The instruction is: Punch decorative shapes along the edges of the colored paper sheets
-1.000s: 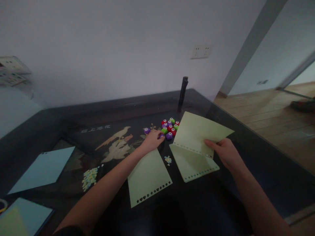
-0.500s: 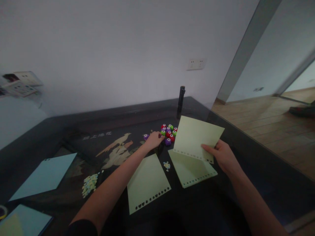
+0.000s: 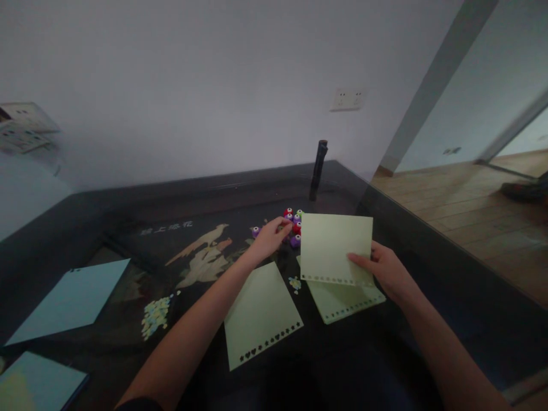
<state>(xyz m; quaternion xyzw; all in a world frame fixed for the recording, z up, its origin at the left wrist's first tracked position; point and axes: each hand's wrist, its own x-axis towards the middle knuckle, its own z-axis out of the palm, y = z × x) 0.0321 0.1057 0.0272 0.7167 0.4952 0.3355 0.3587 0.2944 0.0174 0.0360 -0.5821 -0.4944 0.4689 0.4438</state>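
My right hand (image 3: 386, 269) pinches the right edge of a pale green sheet (image 3: 334, 245), thumb on top. Small cut-outs line that sheet's lower edge. Beneath it lies a stack of similar sheets (image 3: 349, 303). Beside the cluster of small red, purple and green eye-faced pieces (image 3: 295, 241) is my left hand (image 3: 273, 235), fingers drawn together; whatever they hold is hidden. A lone purple piece (image 3: 256, 232) sits left of that hand. Another green sheet (image 3: 263, 319), with star and heart cut-outs, lies below my left wrist.
Small paper bits lie in a little heap (image 3: 294, 283) between the sheets and in a larger heap (image 3: 156, 317) at left. Blue sheets (image 3: 71, 299) rest on the far left of the dark table (image 3: 214, 200). A black upright object (image 3: 318, 168) stands at the back.
The sheet in my right hand has swung from tilted to nearly level and sits slightly lower, covering more of the cluster. My left hand has shifted slightly right at the pieces.
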